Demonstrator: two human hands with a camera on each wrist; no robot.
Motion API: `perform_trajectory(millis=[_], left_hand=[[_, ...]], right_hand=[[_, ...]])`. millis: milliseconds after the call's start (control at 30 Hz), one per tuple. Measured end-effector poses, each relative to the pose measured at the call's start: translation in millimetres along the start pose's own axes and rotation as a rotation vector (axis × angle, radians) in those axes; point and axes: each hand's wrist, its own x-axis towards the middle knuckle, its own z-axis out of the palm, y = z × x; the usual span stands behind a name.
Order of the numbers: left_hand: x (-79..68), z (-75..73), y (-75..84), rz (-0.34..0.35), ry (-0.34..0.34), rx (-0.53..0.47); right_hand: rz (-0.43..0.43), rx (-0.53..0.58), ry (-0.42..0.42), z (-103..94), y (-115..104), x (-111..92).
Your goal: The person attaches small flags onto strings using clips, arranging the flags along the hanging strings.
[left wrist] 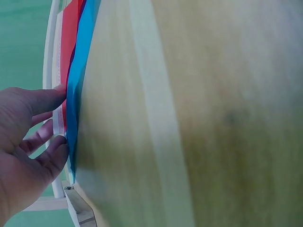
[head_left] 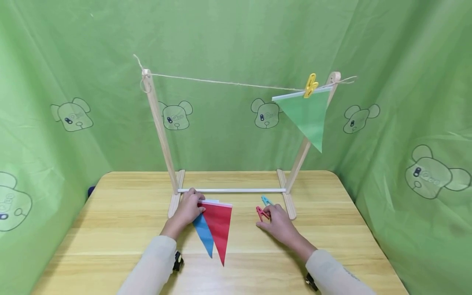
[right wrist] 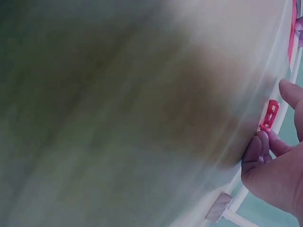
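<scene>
The red flag point(head_left: 218, 225) lies at the lower centre of the head view, its tip pointing to the bottom of the frame and its long axis nearly upright, leaning slightly right as it descends; its white band point(head_left: 221, 204) runs across the top. Partly under it, the blue flag point(head_left: 204, 235) shows to the left, its tip also downward. The left hand point(head_left: 189, 208) covers their upper left corners, thumb and fingers bent at the edge; whether it pinches them cannot be told. The left wrist view catches both flags nearly edge-on, the thumb against the red. The right hand point(head_left: 282, 226) is partly open, thumb apart from fingers that touch the red clip point(head_left: 261, 213). The blue clip point(head_left: 266, 200), partly hidden by that hand, slants toward the upper left and is seen only from the head. On the desk point(head_left: 239, 254), a wooden stand point(head_left: 159, 127) with a white bar point(head_left: 236, 190) rises behind; at upper right, a yellow clip point(head_left: 310, 85) holds a green flag point(head_left: 309, 114), tip downward, on its string point(head_left: 221, 82).
</scene>
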Motion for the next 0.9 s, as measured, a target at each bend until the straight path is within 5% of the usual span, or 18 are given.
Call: perform_trajectory(millis=[900], left_hand=[[2.5,-1.7,0.3,-0.048,-0.033,-0.113]], right_hand=[[0.021,0.048,-0.002,-0.6,3.8,2.4]])
